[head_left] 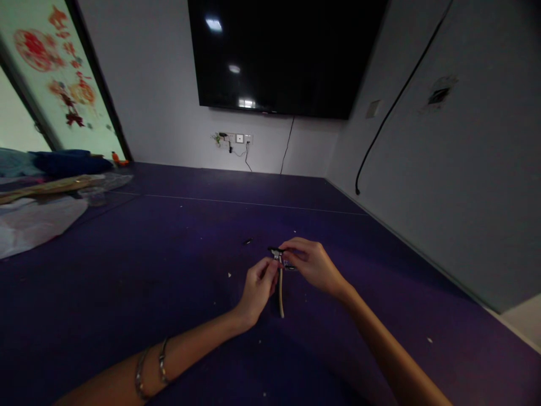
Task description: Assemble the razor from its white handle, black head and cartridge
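My left hand [257,286] is closed, its thumb and fingertips pinching the lower part of a small black-and-silver piece [276,254]. From the other side, the fingertips of my right hand [313,264] close on the dark top of the same piece. A thin beige strip [281,301] hangs from between the hands; whether it is joined to the piece is hidden by my fingers. Just under the right fingers shows another small dark, shiny part [291,268]. Beyond the hands, a short dark piece [248,241] lies on the purple surface [169,293].
Small pale scraps [229,274] dot the purple surface. Plastic wrapping [42,220] and dark blue cloth [71,162] lie at the left. A television [287,56] hangs on the far wall above sockets [239,138] with cords. A black cable [397,98] dangles along the right wall.
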`<move>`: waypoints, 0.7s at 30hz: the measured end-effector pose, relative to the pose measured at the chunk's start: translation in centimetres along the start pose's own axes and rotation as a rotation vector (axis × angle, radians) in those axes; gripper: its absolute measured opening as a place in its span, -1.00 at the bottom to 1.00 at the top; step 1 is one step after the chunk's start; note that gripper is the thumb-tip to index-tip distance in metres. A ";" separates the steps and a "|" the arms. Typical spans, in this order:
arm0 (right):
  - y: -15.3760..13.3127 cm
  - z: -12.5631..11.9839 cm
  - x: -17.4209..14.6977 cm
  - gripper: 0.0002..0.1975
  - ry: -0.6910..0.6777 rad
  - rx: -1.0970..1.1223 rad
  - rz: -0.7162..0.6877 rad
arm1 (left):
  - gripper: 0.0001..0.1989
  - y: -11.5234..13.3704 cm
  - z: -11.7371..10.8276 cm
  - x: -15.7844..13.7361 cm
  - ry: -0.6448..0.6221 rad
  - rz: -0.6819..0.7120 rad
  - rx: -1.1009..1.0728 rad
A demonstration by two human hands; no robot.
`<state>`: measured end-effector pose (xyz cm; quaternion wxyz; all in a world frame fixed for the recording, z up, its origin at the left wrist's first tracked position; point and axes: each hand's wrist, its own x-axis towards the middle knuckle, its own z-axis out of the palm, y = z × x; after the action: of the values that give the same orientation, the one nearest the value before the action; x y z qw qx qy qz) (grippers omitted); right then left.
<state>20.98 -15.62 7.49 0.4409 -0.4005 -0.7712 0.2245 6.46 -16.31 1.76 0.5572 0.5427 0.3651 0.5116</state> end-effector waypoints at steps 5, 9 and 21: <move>0.1 0.0 0.1 -0.83 0.024 0.017 -0.001 | -0.64 0.1 -0.1 0.2 -0.027 -0.052 -0.052; 0.3 0.0 0.1 -0.83 0.039 -0.008 -0.008 | -0.64 0.2 -0.2 0.2 -0.028 -0.067 -0.070; 0.6 0.0 0.1 -0.81 0.027 0.055 0.013 | -0.69 0.6 -0.3 0.2 -0.053 -0.072 -0.110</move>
<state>21.25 -15.21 7.10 0.4607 -0.3962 -0.7561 0.2429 6.16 -16.09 2.30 0.6136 0.5111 0.3408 0.4962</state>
